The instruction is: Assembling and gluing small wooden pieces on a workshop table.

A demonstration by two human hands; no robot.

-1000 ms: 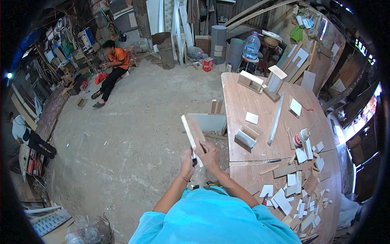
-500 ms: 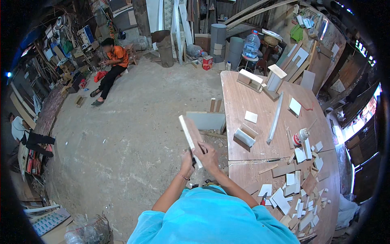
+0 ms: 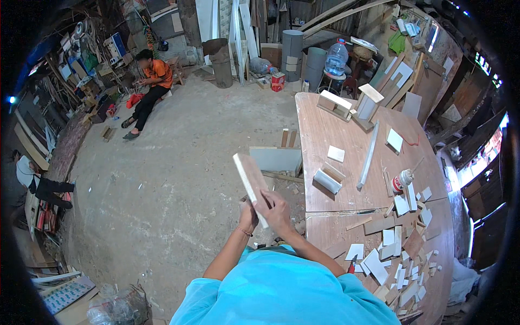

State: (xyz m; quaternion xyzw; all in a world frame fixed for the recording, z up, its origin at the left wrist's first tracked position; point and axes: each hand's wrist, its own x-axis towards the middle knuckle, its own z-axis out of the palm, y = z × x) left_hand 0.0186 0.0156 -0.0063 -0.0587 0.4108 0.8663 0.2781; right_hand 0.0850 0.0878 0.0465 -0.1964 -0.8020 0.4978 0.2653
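Note:
A wooden board [image 3: 251,179], brown on its broad face and pale along its edge, is held tilted in front of my body, above the floor. My right hand [image 3: 277,211] wraps over its lower right part, fingers across the broad face. Against the lower left edge is my left hand [image 3: 248,218], closed, with its fingers mostly hidden behind the board. Whether anything else is in that hand cannot be seen.
A wooden table [image 3: 336,208] on my right carries a glue bottle [image 3: 402,180], a red-handled cutter [image 3: 352,264], small wooden assemblies [image 3: 329,179] and many offcuts [image 3: 375,266]. A grey panel [image 3: 275,160] stands beside it. One person in orange [image 3: 157,75] sits far left; another [image 3: 40,181] is at the left edge.
The board's upper end has shifted slightly left and its broad face has turned more into view. A dark patch beside my left hand is now covered. Both hands remain at the board.

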